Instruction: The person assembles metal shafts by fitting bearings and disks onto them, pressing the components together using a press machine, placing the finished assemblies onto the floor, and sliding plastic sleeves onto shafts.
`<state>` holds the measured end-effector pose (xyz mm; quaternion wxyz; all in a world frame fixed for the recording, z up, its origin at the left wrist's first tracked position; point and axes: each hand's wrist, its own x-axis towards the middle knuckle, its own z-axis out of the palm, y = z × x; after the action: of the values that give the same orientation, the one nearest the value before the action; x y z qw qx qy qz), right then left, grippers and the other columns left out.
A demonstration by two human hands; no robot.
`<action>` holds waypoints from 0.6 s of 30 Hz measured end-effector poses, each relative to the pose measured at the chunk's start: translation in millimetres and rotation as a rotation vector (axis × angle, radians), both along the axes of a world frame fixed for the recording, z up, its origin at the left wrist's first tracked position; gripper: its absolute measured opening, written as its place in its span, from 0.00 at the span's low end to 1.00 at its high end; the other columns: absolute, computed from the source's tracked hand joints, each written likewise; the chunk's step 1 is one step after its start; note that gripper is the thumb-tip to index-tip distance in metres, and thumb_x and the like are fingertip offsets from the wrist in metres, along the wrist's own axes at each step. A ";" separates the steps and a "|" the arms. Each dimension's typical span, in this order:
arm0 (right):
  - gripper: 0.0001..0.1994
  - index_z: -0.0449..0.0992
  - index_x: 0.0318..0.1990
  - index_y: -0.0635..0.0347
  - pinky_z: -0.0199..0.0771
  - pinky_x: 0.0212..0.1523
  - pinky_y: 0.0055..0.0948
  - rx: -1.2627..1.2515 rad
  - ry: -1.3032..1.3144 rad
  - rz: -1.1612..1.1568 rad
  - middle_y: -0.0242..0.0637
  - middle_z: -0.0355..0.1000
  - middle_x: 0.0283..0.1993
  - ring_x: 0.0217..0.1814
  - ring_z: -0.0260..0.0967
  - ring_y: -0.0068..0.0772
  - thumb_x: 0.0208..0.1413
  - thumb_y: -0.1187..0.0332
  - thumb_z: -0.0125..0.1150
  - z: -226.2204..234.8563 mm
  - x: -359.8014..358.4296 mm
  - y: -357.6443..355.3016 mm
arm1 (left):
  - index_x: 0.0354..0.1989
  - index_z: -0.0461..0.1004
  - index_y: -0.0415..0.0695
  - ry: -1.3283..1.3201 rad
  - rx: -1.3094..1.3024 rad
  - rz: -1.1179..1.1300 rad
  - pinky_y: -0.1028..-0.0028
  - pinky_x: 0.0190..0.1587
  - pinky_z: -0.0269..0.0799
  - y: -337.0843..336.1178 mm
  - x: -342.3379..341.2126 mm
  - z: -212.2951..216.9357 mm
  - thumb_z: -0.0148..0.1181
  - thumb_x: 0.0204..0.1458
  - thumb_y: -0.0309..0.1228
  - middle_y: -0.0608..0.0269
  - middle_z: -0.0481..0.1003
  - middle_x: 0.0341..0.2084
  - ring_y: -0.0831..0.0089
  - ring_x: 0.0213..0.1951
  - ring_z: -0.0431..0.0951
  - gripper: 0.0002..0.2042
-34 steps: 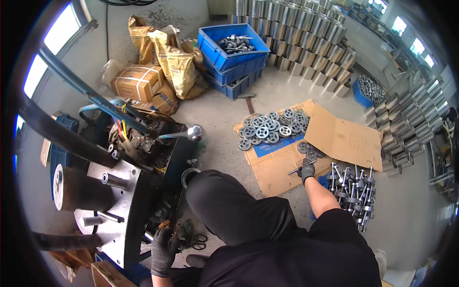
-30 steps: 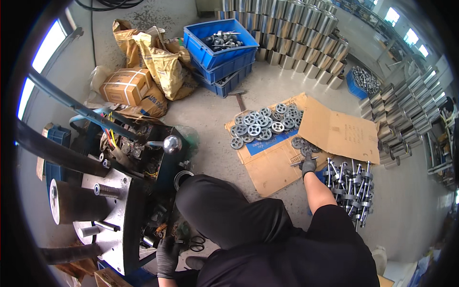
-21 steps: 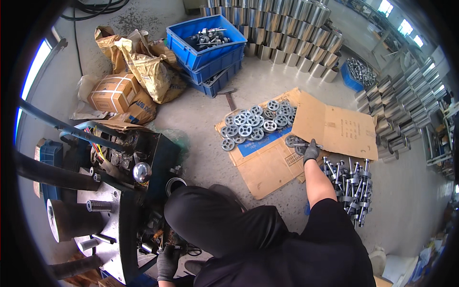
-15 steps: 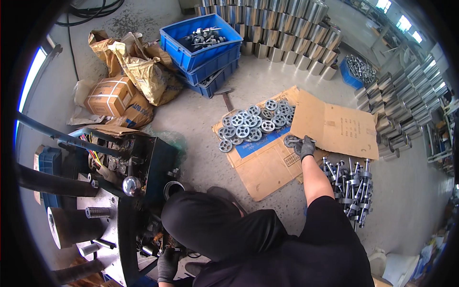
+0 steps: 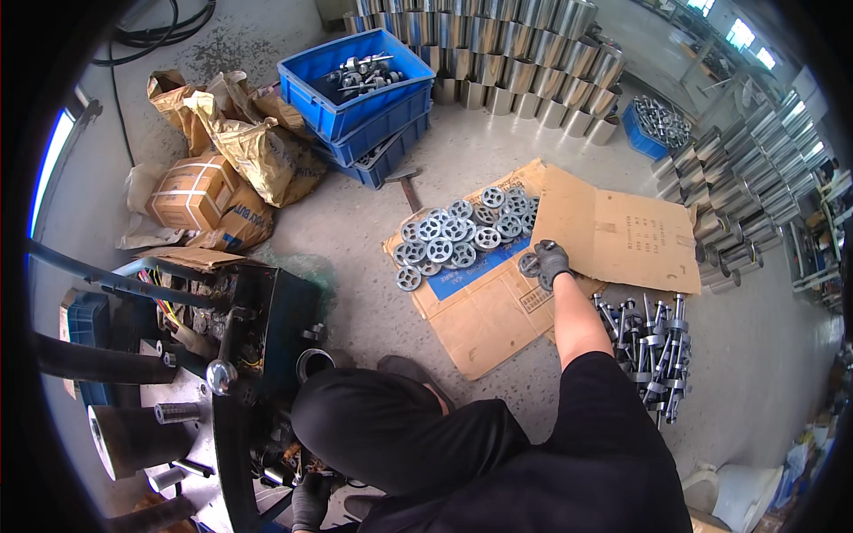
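Observation:
My right hand, in a dark grey glove, is closed over the cardboard's right part. A spoked metal wheel lies right beside its fingers; whatever the hand grips is hidden by the glove. To its left a heap of similar spoked wheels rests on the flattened cardboard. My left hand, gloved too, is low down beside the machine. Its fingers are curled, and what they hold cannot be made out. A pile of metal shafts with collars lies on the floor right of my right forearm.
A raised cardboard flap stands behind my right hand. Stacked blue crates hold metal parts, with a hammer on the floor nearby. Brown sacks and a strapped carton sit left. Shiny metal cylinders are stacked behind.
My right hand has moved slightly left and turned, and the metal shaft seen across it is no longer visible. My left hand stays low by the machine. The view has shifted a little.

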<state>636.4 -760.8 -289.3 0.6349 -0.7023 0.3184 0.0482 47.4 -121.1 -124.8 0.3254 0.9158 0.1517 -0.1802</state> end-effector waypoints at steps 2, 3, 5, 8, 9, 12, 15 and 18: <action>0.11 0.81 0.54 0.54 0.82 0.37 0.37 -0.012 0.039 0.051 0.37 0.82 0.44 0.37 0.79 0.32 0.67 0.66 0.64 -0.4 -1.7 3.6 | 0.37 0.76 0.37 0.065 -0.006 0.065 0.59 0.41 0.74 -10.1 7.9 18.6 0.62 0.55 0.27 0.50 0.80 0.32 0.55 0.36 0.80 0.07; 0.11 0.81 0.54 0.53 0.83 0.38 0.36 -0.023 0.074 0.109 0.37 0.82 0.44 0.38 0.80 0.33 0.68 0.65 0.63 2.0 -1.6 12.1 | 0.37 0.76 0.37 0.068 0.002 0.078 0.59 0.41 0.74 -14.4 7.4 27.8 0.62 0.55 0.27 0.50 0.80 0.32 0.55 0.36 0.80 0.07; 0.12 0.81 0.54 0.53 0.83 0.38 0.36 -0.073 0.149 0.210 0.38 0.82 0.45 0.39 0.80 0.32 0.68 0.63 0.62 10.9 0.0 18.9 | 0.37 0.77 0.36 0.147 -0.070 0.250 0.58 0.41 0.74 -19.1 5.9 40.2 0.61 0.56 0.27 0.49 0.80 0.31 0.53 0.36 0.80 0.07; 0.12 0.81 0.53 0.55 0.83 0.38 0.36 -0.069 0.221 0.280 0.39 0.82 0.45 0.40 0.81 0.31 0.69 0.60 0.60 15.4 -3.7 27.9 | 0.42 0.83 0.44 0.167 0.075 0.182 0.53 0.46 0.77 -16.0 0.1 37.6 0.61 0.60 0.38 0.46 0.83 0.38 0.45 0.44 0.83 0.12; 0.10 0.80 0.51 0.54 0.82 0.37 0.38 -0.086 0.170 0.271 0.38 0.81 0.43 0.39 0.80 0.30 0.70 0.61 0.59 12.3 -2.5 12.4 | 0.42 0.83 0.44 0.159 0.062 0.172 0.53 0.46 0.77 -13.6 4.1 26.2 0.61 0.60 0.38 0.46 0.83 0.38 0.45 0.44 0.83 0.12; 0.08 0.80 0.50 0.53 0.81 0.38 0.39 -0.029 0.113 0.226 0.37 0.81 0.40 0.38 0.79 0.32 0.71 0.64 0.58 -9.5 -14.8 12.7 | 0.43 0.83 0.43 0.120 0.126 -0.032 0.52 0.45 0.77 -8.4 -2.0 16.7 0.61 0.60 0.39 0.45 0.83 0.38 0.44 0.43 0.83 0.13; 0.12 0.81 0.51 0.55 0.80 0.55 0.40 -0.464 -0.002 0.552 0.46 0.82 0.50 0.52 0.81 0.43 0.67 0.60 0.61 -44.0 -33.2 45.9 | 0.37 0.82 0.41 0.070 0.166 0.116 0.59 0.41 0.78 -10.3 -14.6 33.6 0.66 0.55 0.32 0.51 0.80 0.32 0.54 0.37 0.84 0.08; 0.15 0.82 0.52 0.53 0.75 0.64 0.42 -0.575 -0.490 0.227 0.51 0.81 0.53 0.58 0.78 0.52 0.66 0.56 0.61 -47.5 -19.3 -101.5 | 0.36 0.84 0.46 0.057 0.029 -0.028 0.63 0.40 0.79 -14.9 34.8 -49.1 0.69 0.54 0.34 0.54 0.79 0.33 0.60 0.37 0.85 0.06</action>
<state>617.0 -862.2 -336.8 0.4600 -0.8729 0.0784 -0.1423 82.2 -136.0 -173.9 0.3051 0.9169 0.1507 -0.2088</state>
